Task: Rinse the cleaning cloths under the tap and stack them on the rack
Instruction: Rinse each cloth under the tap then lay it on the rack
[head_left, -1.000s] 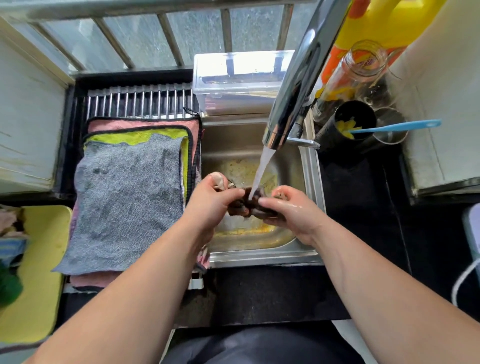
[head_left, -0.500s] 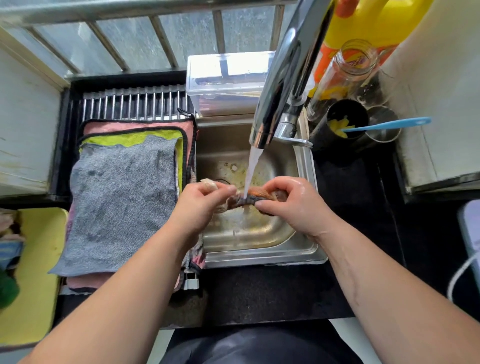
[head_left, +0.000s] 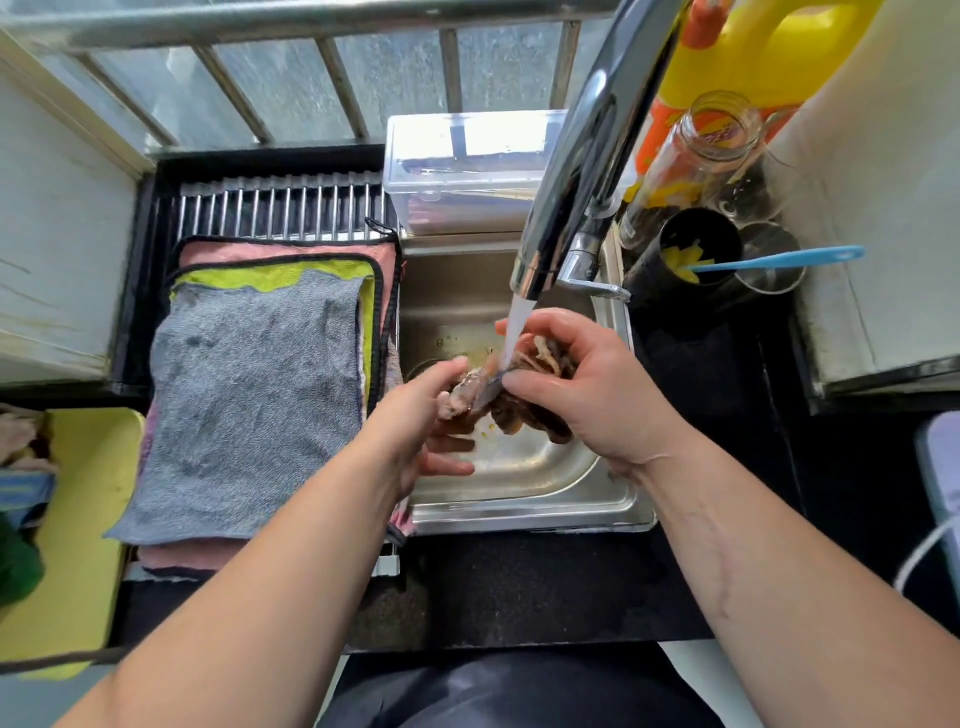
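Two hands meet over the steel sink (head_left: 524, 499) and cover much of the wet cloth (head_left: 524, 410), so its full shape is hard to make out. The tap (head_left: 576, 171) is cut off at the top edge. The wet cloth is a bunched, brown-and-tan wad hanging in folds under the running water (head_left: 517, 322). The left hand (head_left: 415, 415) pinches one end with its thumb on top, and its lower fingers (head_left: 452, 470) jut out beneath. The right hand (head_left: 587, 395) curls around the bulk. On the rack (head_left: 280, 208) just left of the sink lies a stack: grey cloth (head_left: 249, 405) on top, yellow-green cloth (head_left: 291, 273) under it, pink cloth (head_left: 291, 252) lowest.
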